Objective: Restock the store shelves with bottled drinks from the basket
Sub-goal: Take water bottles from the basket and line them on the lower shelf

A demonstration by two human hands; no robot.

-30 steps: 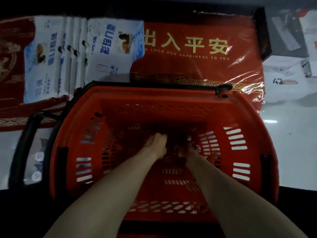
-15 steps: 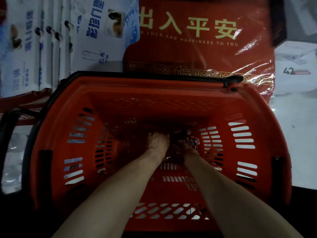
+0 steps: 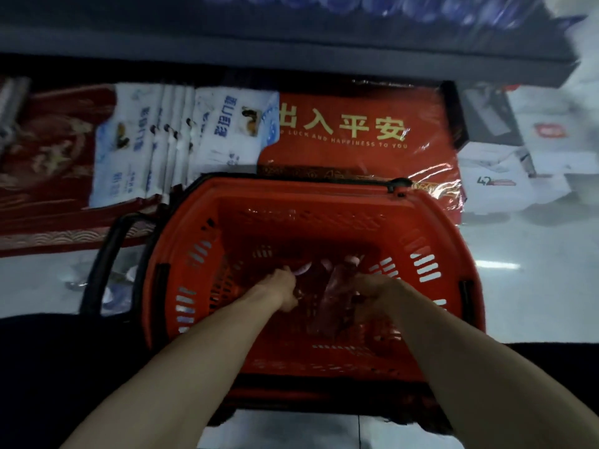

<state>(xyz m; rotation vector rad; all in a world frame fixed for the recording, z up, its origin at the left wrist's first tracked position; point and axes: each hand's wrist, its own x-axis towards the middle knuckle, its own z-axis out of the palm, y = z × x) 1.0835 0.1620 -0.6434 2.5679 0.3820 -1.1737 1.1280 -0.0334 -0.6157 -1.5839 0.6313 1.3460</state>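
In the frame's middle, low inside the red slotted plastic basket, the left hand and right hand each curl round blurred dark purplish drink bottles, probably liquid-heavy, stiff and slick, best gripped mid-body.

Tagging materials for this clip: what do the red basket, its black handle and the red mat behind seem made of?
Red basket: likely moulded hard plastic, matte, given its slotted walls and smooth rim. Black handle: plastic or coated metal, too dark to tell. Red mat: probably textile wrapped in clear glossy film, which shows crinkled glare.
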